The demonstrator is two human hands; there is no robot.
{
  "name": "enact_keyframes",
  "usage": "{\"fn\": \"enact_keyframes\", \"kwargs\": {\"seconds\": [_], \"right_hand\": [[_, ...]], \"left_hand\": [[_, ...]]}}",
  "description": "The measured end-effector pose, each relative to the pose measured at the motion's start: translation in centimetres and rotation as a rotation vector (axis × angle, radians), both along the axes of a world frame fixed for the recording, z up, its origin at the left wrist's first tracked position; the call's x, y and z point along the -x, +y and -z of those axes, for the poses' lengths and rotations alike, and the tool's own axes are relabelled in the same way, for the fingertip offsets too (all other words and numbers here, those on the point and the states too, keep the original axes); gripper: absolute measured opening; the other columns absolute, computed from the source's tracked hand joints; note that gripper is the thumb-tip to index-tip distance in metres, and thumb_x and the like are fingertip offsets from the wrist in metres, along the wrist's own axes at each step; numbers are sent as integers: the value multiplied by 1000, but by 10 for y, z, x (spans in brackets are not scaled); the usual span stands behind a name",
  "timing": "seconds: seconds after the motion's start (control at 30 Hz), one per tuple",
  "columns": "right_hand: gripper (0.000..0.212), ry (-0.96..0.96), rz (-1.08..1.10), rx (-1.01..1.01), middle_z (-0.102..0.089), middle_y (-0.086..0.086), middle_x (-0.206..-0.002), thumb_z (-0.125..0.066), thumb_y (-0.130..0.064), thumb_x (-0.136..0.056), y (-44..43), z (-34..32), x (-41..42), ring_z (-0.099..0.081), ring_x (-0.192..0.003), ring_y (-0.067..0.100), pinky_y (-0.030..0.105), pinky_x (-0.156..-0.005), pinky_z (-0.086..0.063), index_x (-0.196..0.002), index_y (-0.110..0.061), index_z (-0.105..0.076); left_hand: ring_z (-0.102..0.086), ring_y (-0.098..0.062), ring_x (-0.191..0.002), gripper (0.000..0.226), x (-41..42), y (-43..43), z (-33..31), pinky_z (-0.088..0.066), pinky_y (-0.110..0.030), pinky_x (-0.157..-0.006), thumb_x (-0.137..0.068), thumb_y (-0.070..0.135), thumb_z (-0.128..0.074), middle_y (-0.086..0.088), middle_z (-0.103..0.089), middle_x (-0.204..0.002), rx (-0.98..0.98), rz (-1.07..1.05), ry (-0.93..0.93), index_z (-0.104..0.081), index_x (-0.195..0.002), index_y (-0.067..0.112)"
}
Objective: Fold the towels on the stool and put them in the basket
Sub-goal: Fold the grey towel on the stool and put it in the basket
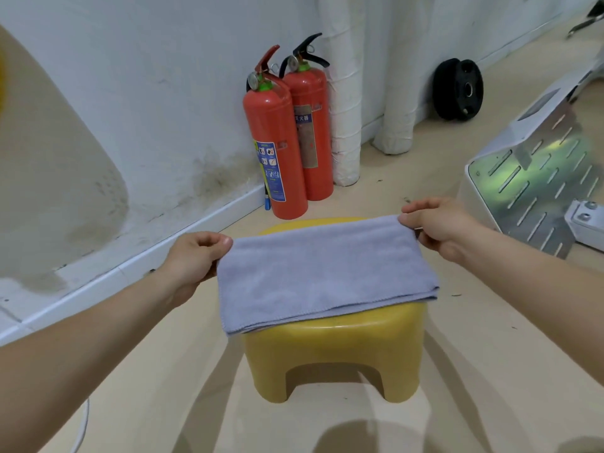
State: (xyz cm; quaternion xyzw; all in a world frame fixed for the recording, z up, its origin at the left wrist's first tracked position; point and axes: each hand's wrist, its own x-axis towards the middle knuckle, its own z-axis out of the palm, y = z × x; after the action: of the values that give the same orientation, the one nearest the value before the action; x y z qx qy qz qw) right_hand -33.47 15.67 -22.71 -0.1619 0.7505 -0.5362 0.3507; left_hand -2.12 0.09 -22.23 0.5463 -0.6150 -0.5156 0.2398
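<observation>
A lavender-grey towel [323,273] lies folded double across the top of a small yellow plastic stool [333,354] in the middle of the floor. My left hand [192,259] pinches the towel's far left corner. My right hand [438,223] pinches the far right corner. The far edge is stretched between both hands, slightly lifted, while the near edge hangs a little over the stool's front. No basket is in view.
Two red fire extinguishers [284,138] stand against the white wall behind the stool. A white wrapped pipe [346,119] rises beside them. A metal perforated machine base [539,178] sits at the right. A black weight plate [459,89] leans on the far wall.
</observation>
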Motion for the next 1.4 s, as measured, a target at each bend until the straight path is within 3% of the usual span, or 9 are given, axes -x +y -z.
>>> {"fn": "enact_keyframes", "kwargs": {"seconds": [0.13, 0.33, 0.47, 0.6, 0.67, 0.83, 1.07, 1.2, 1.4], "right_hand": [[12, 317, -28, 16, -55, 2, -68, -67, -7, -82, -12, 12, -10, -52, -61, 21, 29, -59, -48, -86, -16, -61], [71, 166, -375, -204, -60, 6, -79, -79, -14, -75, 4, -18, 3, -54, -60, 16, 25, -51, -40, -128, -37, -38], [87, 98, -622, -319, -70, 6, -76, -77, -1, -75, 23, -35, 11, -65, -68, 17, 26, -60, -42, -136, -43, -32], [92, 107, -709, -323, -61, 3, -60, -74, 6, -74, 30, -35, 8, -56, -51, 13, 28, -57, -44, -138, -45, -31], [84, 60, -697, -273, -52, 4, -61, -67, 9, -79, 31, -35, 4, -48, -50, 14, 29, -55, -46, -136, -45, -35], [73, -85, -616, -138, -54, 15, -81, -46, 16, -85, 36, -30, -7, -53, -63, 22, 26, -48, -42, -133, -39, -38], [69, -344, -470, 102, -54, 8, -62, -31, 20, -85, 31, -33, -13, -53, -51, 15, 25, -54, -34, -127, -33, -44], [60, -15, -561, -3, -49, 8, -77, -39, 16, -88, 39, -27, -11, -54, -50, 14, 29, -60, -43, -124, -31, -46], [48, 568, -744, -226, -57, 13, -92, -54, 1, -84, 53, -20, -16, -50, -59, 15, 19, -58, -46, -120, -29, -45]], "left_hand": [[-57, -22, -62, 13, -2, 2, 4, -50, -31, -59, -89, 22, -66, -12, -63, -85, -42, -88, 36, -59, -94, 11], [-66, -28, -85, 66, -10, 6, -10, -53, -44, -88, -79, 6, -73, -7, -70, -98, -209, 54, 97, -40, -130, 33], [-68, -21, -81, 88, -17, 16, -9, -58, -35, -72, -75, -9, -71, -5, -67, -89, -237, 123, 71, -33, -137, 40], [-57, -20, -89, 74, -13, 21, -11, -50, -36, -82, -73, 10, -78, -4, -46, -114, 439, 198, -425, -41, -131, 36], [-52, -13, -88, 43, 2, 39, -18, -47, -34, -82, -76, 30, -69, 5, -47, -106, 806, 393, -444, -54, -117, 31], [-52, -13, -95, 58, 50, 101, -8, -48, -36, -80, -76, 70, -37, 9, -52, -105, 916, 952, -667, -53, -114, 30], [-52, -24, -90, 40, 77, 117, 1, -42, -37, -63, -88, 30, -51, -1, -48, -103, 1148, 853, -715, -43, -126, 22], [-49, -26, -62, 40, 70, 98, -2, -35, -33, -40, -71, 5, -65, -6, -49, -80, 1389, 927, -684, -58, -108, 17], [-50, -23, -62, 36, 33, 80, 1, -32, -27, -45, -81, 13, -41, -4, -49, -78, 1455, 1175, -752, -61, -109, 25]]}}
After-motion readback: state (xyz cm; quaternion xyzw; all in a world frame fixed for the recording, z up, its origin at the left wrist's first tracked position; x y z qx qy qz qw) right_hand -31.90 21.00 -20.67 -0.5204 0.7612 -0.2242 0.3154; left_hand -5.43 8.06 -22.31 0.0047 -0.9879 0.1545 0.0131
